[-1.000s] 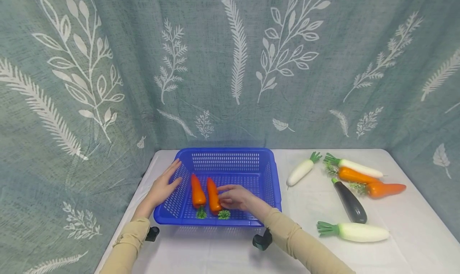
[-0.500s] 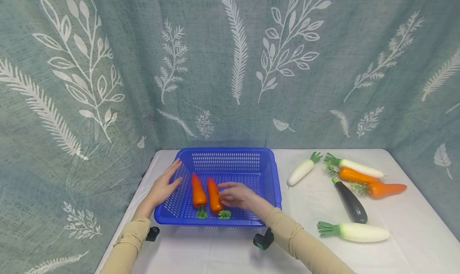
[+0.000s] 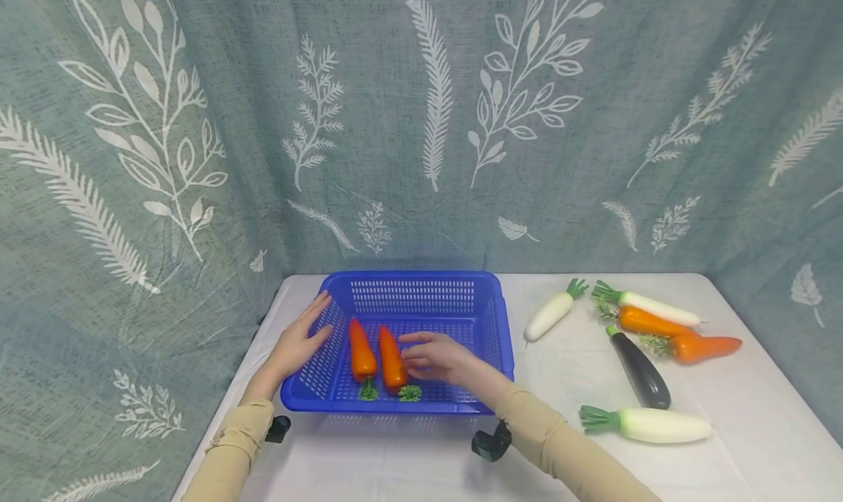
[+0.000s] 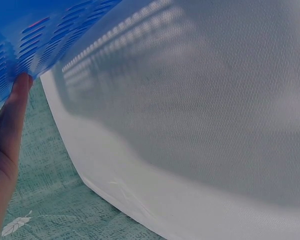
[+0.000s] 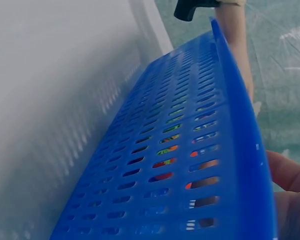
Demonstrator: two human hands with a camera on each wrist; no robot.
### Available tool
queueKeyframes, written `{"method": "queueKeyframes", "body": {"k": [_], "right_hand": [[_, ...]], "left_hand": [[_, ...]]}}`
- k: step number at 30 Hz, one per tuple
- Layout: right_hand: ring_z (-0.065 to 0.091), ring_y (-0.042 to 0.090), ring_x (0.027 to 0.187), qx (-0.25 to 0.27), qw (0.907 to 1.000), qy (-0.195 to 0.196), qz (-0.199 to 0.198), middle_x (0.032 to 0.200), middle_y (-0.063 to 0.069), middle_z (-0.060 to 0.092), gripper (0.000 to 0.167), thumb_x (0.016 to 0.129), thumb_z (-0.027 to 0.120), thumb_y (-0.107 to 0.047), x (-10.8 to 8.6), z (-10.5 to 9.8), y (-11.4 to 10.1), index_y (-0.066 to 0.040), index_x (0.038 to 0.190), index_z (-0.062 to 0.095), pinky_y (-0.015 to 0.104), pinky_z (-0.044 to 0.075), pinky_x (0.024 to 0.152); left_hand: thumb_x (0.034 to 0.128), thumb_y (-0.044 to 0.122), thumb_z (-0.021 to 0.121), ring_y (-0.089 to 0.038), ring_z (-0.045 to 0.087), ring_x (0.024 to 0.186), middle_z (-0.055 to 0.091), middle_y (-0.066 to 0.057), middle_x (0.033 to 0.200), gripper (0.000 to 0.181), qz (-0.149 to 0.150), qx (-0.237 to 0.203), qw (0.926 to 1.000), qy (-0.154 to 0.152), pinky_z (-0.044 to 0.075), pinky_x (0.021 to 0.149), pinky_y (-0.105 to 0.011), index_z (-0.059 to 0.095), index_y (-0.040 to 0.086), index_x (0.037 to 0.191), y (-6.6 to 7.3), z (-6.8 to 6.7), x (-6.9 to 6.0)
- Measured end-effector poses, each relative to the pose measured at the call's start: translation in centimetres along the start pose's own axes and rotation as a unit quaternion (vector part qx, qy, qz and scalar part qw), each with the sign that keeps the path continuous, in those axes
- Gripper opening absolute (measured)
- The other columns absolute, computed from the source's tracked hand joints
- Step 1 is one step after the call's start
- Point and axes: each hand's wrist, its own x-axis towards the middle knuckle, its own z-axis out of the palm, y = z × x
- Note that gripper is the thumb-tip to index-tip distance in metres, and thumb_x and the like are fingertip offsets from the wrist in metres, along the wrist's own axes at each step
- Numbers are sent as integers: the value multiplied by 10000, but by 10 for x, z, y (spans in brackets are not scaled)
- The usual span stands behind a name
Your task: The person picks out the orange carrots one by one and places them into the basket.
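Two carrots (image 3: 361,352) lie in our blue basket (image 3: 411,274), its wall half-hiding them at the right wrist.
Our left fingers (image 3: 312,312) rest straight against its side; our right fingers (image 3: 418,337), relaxed and empty, hover beside one. Six vegetables (image 3: 640,370) lie rightward.

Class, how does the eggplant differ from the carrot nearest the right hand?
The eggplant is near-black; the carrot is orange. The eggplant lies on the white table, the carrot in the blue basket. The eggplant's green end is its far end; the carrot's is its near end. Both are long.
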Motion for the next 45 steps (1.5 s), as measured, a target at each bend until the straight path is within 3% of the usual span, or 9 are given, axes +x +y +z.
{"method": "queueKeyframes", "body": {"k": [6, 13, 22, 28, 32, 45], "right_hand": [[609, 137, 808, -1, 10000, 11, -13, 1015, 126, 656, 440, 900, 573, -24, -3, 1, 0, 26, 1332, 503, 274, 546, 804], [598, 158, 836, 12, 9999, -109, -76, 937, 55, 639, 457, 906, 579, -54, -13, -4, -3, 26, 1346, 485, 283, 545, 819], [604, 287, 1080, -99, 9995, -260, -179, 1158, 161, 621, 441, 912, 582, -86, -25, -17, -4, -2, 1337, 502, 369, 527, 938], [623, 217, 1000, -157, 9990, -316, -273, 1064, 84, 637, 451, 910, 584, -92, -31, -24, -5, 1, 1342, 491, 446, 473, 1011], [625, 177, 964, -221, 9985, -366, -341, 1094, 104, 630, 472, 916, 574, -96, -35, -29, -5, 14, 1361, 461, 494, 427, 1046], [634, 124, 957, -266, 9965, -513, -599, 1126, 76, 629, 509, 925, 570, -129, -51, -43, -6, 21, 1388, 419, 497, 409, 1063]], "left_hand": [[967, 128, 492, -431, 253, 1406, 235, -187, 1558, 546, 30, 8, 10000, 21, 226, 1122, -595, 308, 5, 1467, 1, -1, -1], [966, 135, 490, -437, 259, 1401, 236, -190, 1557, 549, 49, -27, 10000, 20, 228, 1117, -602, 307, 0, 1466, 1, 0, -2], [966, 158, 489, -428, 253, 1408, 224, -178, 1565, 562, 10, -46, 10000, -55, 228, 1122, -598, 296, 10, 1473, -3, 1, 1], [968, 165, 487, -428, 252, 1409, 221, -177, 1566, 564, -30, -18, 10000, -69, 228, 1122, -598, 293, 18, 1476, -3, 1, 0], [968, 162, 486, -436, 255, 1403, 226, -187, 1561, 559, 19, 10, 10000, -31, 230, 1118, -602, 297, 11, 1472, -2, 1, 0], [964, 134, 494, -437, 262, 1399, 239, -192, 1555, 548, 79, 13, 10000, 13, 236, 1116, -603, 312, -1, 1463, -2, 2, 0]]}}
